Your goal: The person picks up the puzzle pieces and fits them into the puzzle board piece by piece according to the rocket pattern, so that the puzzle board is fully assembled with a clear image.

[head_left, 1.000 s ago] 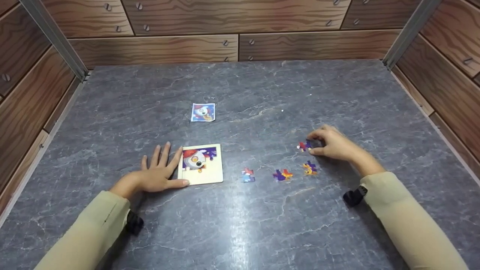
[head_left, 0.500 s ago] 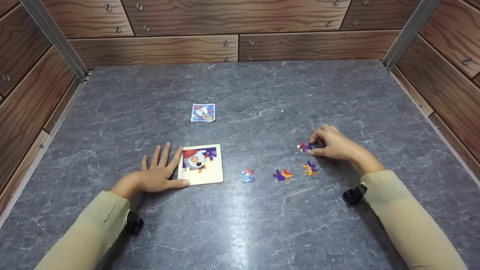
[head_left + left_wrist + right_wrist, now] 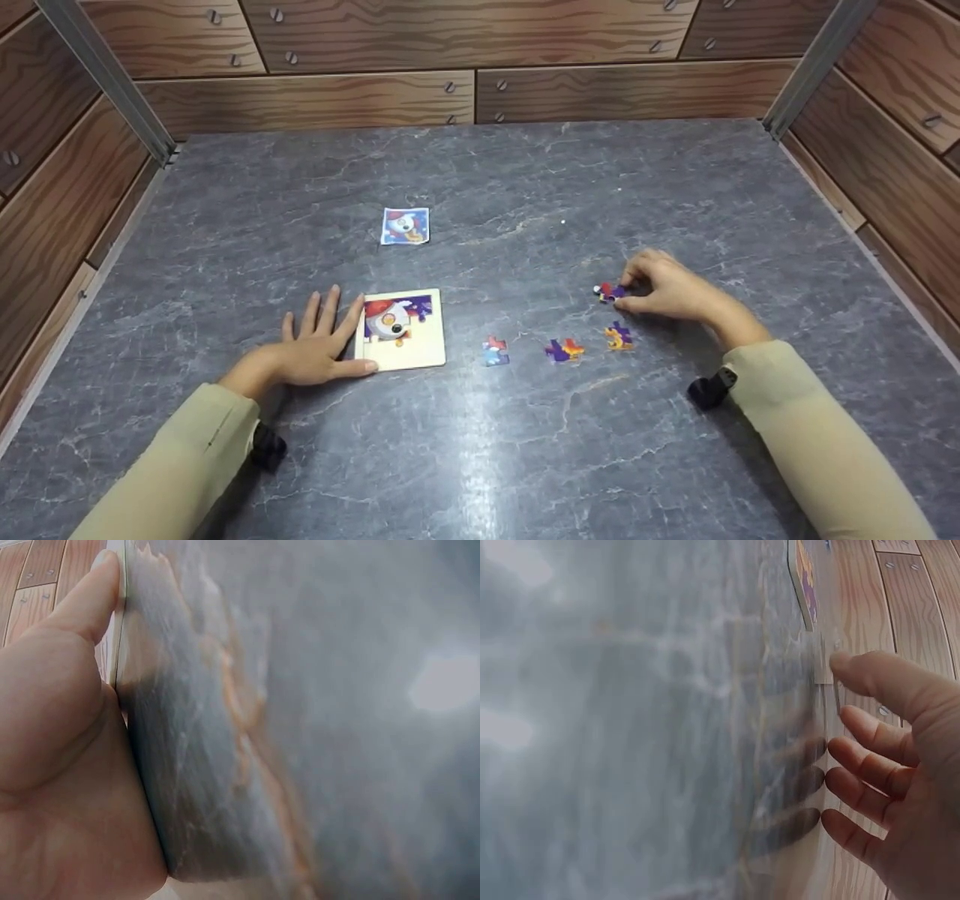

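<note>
In the head view, my left hand (image 3: 319, 349) lies with spread fingers against the left side of a square puzzle board (image 3: 427, 349). Its thumb and index finger touch the board's edge. Part of a white cartoon face on red and purple fills the board's upper left; the remaining surface is bare cream. Farther right, my right hand (image 3: 664, 289) pinches a red and purple puzzle piece (image 3: 607, 292) between thumb and fingers, slightly tilted at the tabletop. The fingertips cover its right side. The right wrist view shows the thumb and curled fingers of my right hand (image 3: 900, 765) close to the table.
Between the hands lie a red and light-blue puzzle piece (image 3: 496, 351), a purple and orange piece (image 3: 564, 349) and a yellow and purple piece (image 3: 619, 336). A small picture card (image 3: 406, 226) rests behind the board. Wood-patterned walls (image 3: 300, 97) enclose the grey marbled table (image 3: 480, 450).
My right fingertips have shifted slightly right on the red and purple puzzle piece, which now looks more tilted. My left hand and the board stay in place.
</note>
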Motion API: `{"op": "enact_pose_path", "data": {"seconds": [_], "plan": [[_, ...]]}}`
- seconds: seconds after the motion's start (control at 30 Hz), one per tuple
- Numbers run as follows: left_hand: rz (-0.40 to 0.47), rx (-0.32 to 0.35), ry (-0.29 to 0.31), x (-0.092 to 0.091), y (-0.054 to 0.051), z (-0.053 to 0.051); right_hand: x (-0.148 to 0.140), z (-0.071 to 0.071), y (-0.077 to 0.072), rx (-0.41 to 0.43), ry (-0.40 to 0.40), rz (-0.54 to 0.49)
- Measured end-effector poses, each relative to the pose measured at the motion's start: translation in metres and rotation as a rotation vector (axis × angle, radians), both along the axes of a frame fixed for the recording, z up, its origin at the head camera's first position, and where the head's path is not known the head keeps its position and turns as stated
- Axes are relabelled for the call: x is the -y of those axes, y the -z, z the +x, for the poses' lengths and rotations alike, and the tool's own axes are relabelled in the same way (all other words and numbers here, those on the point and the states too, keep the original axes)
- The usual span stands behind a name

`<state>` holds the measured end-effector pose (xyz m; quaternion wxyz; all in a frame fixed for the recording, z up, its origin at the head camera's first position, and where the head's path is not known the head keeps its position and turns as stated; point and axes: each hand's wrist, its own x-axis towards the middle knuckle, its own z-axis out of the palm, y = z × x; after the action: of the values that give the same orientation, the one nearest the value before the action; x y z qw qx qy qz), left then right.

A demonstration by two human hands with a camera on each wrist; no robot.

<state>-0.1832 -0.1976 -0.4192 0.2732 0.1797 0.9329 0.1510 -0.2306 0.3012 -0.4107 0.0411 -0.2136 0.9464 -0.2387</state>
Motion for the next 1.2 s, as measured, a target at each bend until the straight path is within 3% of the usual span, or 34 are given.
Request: {"op": "enact_pose_path", "data": {"seconds": [0.4,0.8,1.2], "plan": [[-0.013,0.001,-0.002,0.0,0.003,-0.001,0.018,0.006,-0.01,0.034,-0.016,-0.042],[-0.015,-0.007,0.008,0.0,0.0,0.0,0.049,0.006,-0.011,-0.065,-0.129,-0.13],[-0.023,-0.008,0.009,0.0,-0.001,0.0,0.086,0.003,-0.013,-0.052,-0.189,-0.157]]}}
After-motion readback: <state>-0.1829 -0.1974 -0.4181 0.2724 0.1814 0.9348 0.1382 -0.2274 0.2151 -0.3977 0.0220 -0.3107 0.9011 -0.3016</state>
